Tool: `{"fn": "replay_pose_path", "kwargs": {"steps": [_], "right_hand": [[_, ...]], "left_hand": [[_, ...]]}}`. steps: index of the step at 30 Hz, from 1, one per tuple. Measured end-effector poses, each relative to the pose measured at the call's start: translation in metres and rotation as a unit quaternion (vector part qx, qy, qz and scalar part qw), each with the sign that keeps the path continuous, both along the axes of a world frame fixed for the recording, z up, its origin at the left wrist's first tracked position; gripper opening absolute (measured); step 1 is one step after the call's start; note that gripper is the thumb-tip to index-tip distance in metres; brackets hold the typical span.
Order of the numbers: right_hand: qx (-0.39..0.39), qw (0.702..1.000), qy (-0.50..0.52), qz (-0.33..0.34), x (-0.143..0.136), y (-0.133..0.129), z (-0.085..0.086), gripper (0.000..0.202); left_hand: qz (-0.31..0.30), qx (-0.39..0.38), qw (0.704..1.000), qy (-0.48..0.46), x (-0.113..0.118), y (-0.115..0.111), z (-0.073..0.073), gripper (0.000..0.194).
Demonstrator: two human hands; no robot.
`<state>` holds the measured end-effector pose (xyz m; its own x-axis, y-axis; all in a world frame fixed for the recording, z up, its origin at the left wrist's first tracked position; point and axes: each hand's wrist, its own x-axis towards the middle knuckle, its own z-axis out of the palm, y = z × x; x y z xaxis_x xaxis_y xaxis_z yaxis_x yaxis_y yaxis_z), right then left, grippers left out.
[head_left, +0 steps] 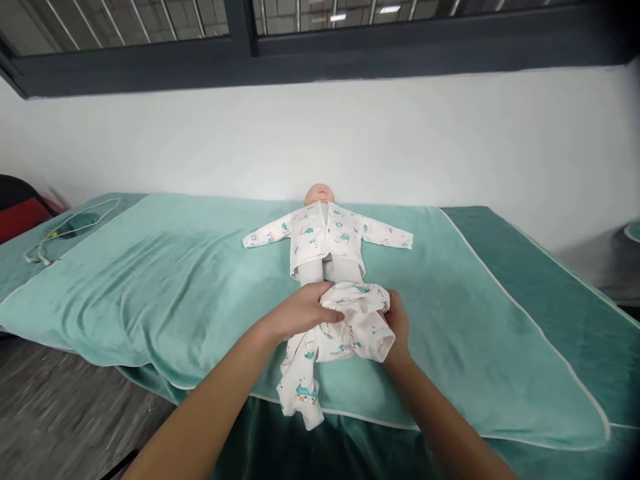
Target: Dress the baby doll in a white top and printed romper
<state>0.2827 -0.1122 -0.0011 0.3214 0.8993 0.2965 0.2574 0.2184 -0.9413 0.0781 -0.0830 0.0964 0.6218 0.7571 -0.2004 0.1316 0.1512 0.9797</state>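
Note:
A baby doll (319, 194) lies on its back, head toward the wall, arms spread wide. It wears a white printed baby jacket (307, 233), and its pale grey upper legs (347, 270) show below the hem. White baby pants (363, 320) with the same teal print are bunched over the lower legs. My left hand (313, 310) grips the pants from the left, thumb across the fabric. On the other side, my right hand (397, 327) is closed around the bunched edge, its fingers partly hidden by cloth. One pant leg hangs limp at the lower left. The doll's feet are hidden.
A light green blanket (200, 280) with white piping covers the bed beneath the doll, over a darker green cover (540, 280). A white cord (83, 223) lies at the far left near a red and black item (23, 217). The white wall (320, 133) stands behind.

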Motion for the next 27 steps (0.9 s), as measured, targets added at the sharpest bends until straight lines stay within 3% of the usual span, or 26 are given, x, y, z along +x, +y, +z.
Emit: {"fn": "replay_pose_path", "kwargs": {"steps": [4, 8, 11, 15, 18, 20, 23, 27], "right_hand": [[-0.007, 0.996, -0.082, -0.018, 0.006, 0.019, 0.006, 0.023], [-0.002, 0.992, -0.119, -0.036, 0.007, 0.037, 0.011, 0.025], [-0.004, 0.993, -0.114, -0.042, 0.009, 0.049, 0.015, 0.024], [-0.037, 0.997, -0.072, 0.016, 0.010, 0.055, 0.017, 0.018], [-0.012, 0.997, -0.066, 0.042, 0.007, 0.053, 0.017, 0.016], [0.035, 0.993, -0.089, 0.069, 0.004, 0.050, 0.023, 0.019], [0.065, 0.972, -0.157, 0.165, -0.003, 0.049, 0.045, 0.029], [-0.055, 0.915, -0.234, 0.324, -0.021, 0.060, 0.089, 0.030]], "left_hand": [[0.052, 0.087, 0.994, 0.029, 0.009, 0.018, -0.001, 0.016], [0.154, 0.220, 0.959, 0.094, 0.018, 0.038, -0.001, 0.014], [0.200, 0.240, 0.944, 0.104, 0.021, 0.047, -0.002, 0.017], [0.193, 0.211, 0.958, 0.036, 0.014, 0.047, -0.017, 0.020], [0.214, 0.126, 0.965, -0.079, 0.002, 0.042, -0.044, 0.029], [0.255, 0.049, 0.953, -0.156, -0.004, 0.039, -0.061, 0.033], [0.287, -0.037, 0.926, -0.242, -0.009, 0.037, -0.077, 0.036], [0.291, -0.057, 0.909, -0.292, -0.011, 0.040, -0.078, 0.037]]}}
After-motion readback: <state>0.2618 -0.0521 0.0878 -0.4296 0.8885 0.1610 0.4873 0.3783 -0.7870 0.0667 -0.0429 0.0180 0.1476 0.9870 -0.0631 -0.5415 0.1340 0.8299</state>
